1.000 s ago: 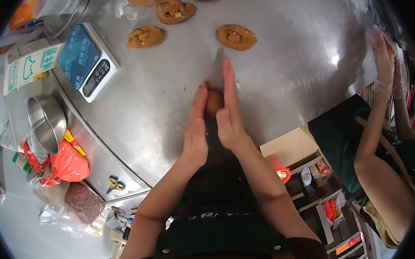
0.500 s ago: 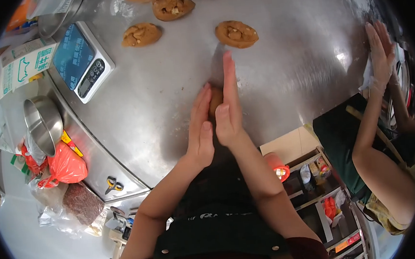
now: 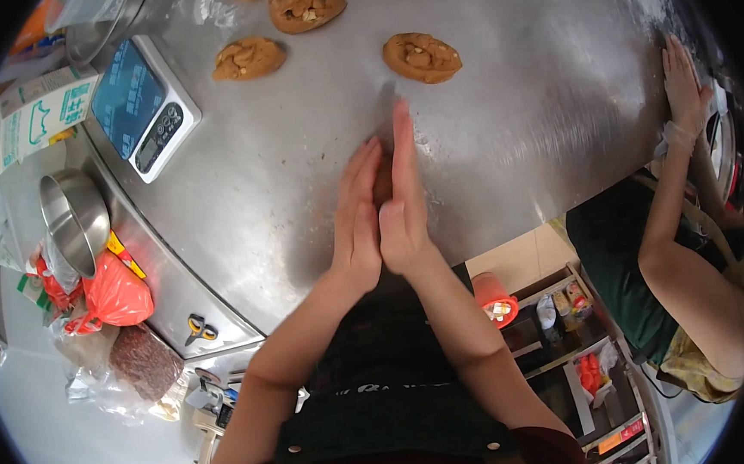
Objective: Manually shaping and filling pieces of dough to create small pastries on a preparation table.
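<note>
A brown piece of dough (image 3: pixel 383 182) is clasped between my palms on the steel tabletop; only a narrow strip of it shows. My left hand (image 3: pixel 356 220) stands on edge along its left side, fingers straight and together. My right hand (image 3: pixel 403 212) presses from the other side, its fingers stretched away from me and its thumb near the left one. Beyond my fingertips lies an oval, split dough piece (image 3: pixel 422 58) with pale chunks in it. Similar pieces sit farther left, among them one dough piece (image 3: pixel 249 59) and another dough piece (image 3: pixel 307 8).
At left are a kitchen scale (image 3: pixel 144 110), a milk carton (image 3: pixel 46 117), a steel bowl (image 3: pixel 76 220), a red plastic bag (image 3: pixel 119 289) and scissors (image 3: pixel 198 329). A co-worker's hand (image 3: pixel 683 89) rests by the table's right end. Shelves (image 3: pixel 568 322) stand below the table, right of me.
My hands have come slightly closer together, and less of the dough between them shows. The co-worker's hands at right have shifted. The view has moved a little.
</note>
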Demonstrator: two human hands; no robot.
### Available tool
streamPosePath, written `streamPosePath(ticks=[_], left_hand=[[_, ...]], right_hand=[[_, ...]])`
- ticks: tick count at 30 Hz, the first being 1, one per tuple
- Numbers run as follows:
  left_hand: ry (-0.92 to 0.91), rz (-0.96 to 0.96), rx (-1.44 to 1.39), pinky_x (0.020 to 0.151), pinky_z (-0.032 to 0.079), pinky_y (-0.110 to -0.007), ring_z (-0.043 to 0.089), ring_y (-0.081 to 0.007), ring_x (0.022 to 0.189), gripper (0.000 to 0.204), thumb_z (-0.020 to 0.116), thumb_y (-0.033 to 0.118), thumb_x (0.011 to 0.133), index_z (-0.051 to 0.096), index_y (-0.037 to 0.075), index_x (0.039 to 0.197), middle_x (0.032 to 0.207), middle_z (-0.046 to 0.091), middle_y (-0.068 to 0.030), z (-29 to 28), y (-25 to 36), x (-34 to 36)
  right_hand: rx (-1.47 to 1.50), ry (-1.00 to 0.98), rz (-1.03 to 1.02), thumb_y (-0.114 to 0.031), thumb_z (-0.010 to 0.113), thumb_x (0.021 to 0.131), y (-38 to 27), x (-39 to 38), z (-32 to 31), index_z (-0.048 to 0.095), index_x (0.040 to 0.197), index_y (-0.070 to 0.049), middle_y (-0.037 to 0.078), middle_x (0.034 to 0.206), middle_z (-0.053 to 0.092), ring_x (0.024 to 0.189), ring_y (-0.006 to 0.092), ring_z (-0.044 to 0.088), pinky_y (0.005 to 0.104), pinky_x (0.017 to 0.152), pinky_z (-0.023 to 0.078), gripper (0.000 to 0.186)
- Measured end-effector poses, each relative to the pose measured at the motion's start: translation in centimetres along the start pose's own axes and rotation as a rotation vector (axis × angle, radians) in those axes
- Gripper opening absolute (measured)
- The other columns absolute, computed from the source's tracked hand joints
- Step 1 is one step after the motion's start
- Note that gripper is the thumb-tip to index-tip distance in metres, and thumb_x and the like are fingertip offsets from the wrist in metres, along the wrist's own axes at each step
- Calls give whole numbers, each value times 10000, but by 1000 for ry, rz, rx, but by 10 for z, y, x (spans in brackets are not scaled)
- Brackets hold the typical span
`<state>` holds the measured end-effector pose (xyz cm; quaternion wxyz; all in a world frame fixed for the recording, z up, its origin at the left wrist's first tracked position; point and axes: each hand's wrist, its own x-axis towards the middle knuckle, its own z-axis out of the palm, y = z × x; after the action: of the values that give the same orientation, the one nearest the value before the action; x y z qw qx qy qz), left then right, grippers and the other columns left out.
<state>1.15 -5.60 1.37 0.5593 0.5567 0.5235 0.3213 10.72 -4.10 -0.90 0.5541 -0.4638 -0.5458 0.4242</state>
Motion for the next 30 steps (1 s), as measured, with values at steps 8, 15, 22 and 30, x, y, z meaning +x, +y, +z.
streamPosePath(ticks=[8,15,22,30], left_hand=[[2,97,49,1126,139,-367,213,-260,1381,658,249,432,959,211,-29,1427,1491,231,-146,3,1,3],[-27,25,14,1115,167,-418,207,-344,1376,620,188,403,986,229,-45,1413,1482,215,-208,-15,8,18],[105,8,-142,1103,196,-416,257,-354,1349,603,175,395,986,300,-41,1383,1448,287,-215,-7,2,8],[72,62,-127,1104,189,-418,258,-357,1348,567,229,351,980,290,-42,1384,1447,277,-221,2,-3,4]], right_hand=[[14,-3,18,-234,368,852,2,-7,-3,54,1407,128,296,1486,84,1394,403,93,438,1123,88,733],[-3,-36,70,-314,369,885,-6,-15,-8,51,1399,140,297,1486,77,1392,411,88,437,1123,92,756],[-41,0,-6,-394,315,940,-2,-13,-10,66,1409,117,297,1486,72,1387,424,90,459,1122,88,737],[11,-17,56,-309,337,905,-6,-10,-14,48,1406,127,287,1492,73,1395,404,88,443,1125,91,724]])
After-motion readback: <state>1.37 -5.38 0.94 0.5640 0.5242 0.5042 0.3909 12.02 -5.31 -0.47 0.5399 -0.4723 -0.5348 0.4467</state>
